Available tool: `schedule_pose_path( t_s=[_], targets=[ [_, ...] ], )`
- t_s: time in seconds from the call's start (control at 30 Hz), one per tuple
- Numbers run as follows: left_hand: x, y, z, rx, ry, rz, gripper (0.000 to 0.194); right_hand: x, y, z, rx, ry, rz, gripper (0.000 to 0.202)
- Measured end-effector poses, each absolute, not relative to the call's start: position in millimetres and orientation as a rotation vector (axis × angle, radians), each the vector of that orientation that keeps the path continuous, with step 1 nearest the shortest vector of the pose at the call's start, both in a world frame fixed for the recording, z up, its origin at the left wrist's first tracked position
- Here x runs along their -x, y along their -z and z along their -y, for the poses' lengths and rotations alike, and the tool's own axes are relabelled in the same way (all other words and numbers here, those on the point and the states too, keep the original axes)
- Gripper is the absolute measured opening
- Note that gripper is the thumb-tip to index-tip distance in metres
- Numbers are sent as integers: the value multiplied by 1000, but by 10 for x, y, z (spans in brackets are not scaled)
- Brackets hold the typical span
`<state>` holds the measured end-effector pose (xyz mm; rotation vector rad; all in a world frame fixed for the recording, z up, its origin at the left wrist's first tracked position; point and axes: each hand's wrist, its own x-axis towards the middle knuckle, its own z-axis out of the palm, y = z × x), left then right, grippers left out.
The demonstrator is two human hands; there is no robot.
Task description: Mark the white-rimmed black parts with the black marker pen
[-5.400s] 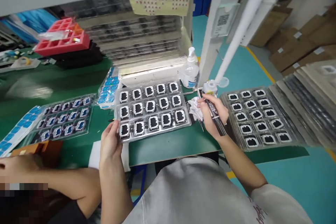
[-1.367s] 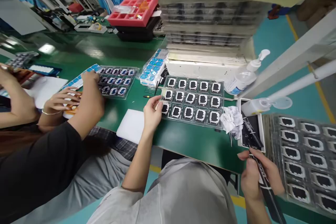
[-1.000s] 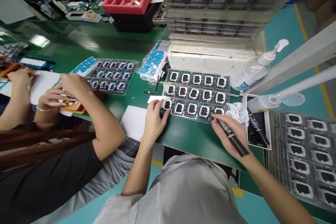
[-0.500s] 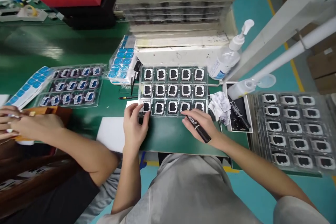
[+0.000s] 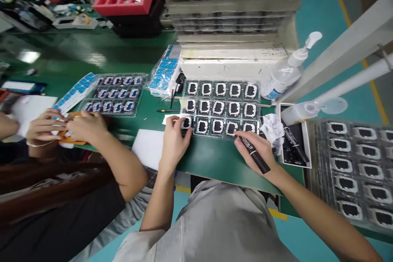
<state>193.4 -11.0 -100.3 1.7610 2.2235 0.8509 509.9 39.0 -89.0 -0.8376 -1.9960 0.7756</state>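
Note:
A clear plastic tray (image 5: 225,138) with three rows of white-rimmed dark square parts lies on the green table in front of me. At the tray's near left corner, my left hand (image 5: 177,141) has its fingertips around a white-rimmed part (image 5: 186,123), which sits in its pocket. My right hand (image 5: 256,151) grips a black marker (image 5: 255,156) near the tray's near right side. The marker slants down to the right, and its upper end is hidden by the fingers. That hand's fingertips are beside the near-row part (image 5: 231,128).
Crumpled paper (image 5: 273,131), a pump bottle (image 5: 287,71) and a white box (image 5: 308,143) are on the right. More stacked trays (image 5: 362,163) lie farther right. A person's hands (image 5: 86,127) work at the left. Tall stacked trays (image 5: 233,8) rise behind.
The camera view has turned left, so most of the scene appears shifted right. My hands keep about the same places at the tray, the marker still in my right hand.

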Motion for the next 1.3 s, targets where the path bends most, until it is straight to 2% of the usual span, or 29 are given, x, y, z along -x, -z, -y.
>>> schedule_pose_path(
  t_s=[0.23, 0.47, 0.7, 0.83, 1.0, 1.07, 1.2, 1.3],
  targets=[
    [-1902, 984, 17, -1806, -686, -2388, 43, -5050, 859, -422, 803, -732, 2059, 23],
    [-1728, 927, -121, -1899, -551, -2283, 42, -5050, 908, -508, 782, -689, 2084, 23],
    [-1656, 899, -136, -1875, -760, -2187, 38, -5030, 1009, -552, 803, -633, 2062, 22],
    [-1696, 779, -52, -1827, -994, -2096, 36, -5027, 961, -529, 752, -595, 2033, 23],
    [-2099, 670, -15, -1395, -1449, -1541, 58, -5032, 843, -480, 703, -562, 1950, 26],
    [-2343, 665, -100, -1274, -1433, -1330, 66, -5054, 791, -480, 707, -564, 1937, 24],
    [-2833, 640, -418, -1152, -1280, -1144, 62, -5149, 712, -473, 708, -668, 1883, 17],
    [-3107, 628, -647, -1109, -1215, -1029, 66, -5214, 733, -462, 783, -707, 1730, 17]
  ],
)
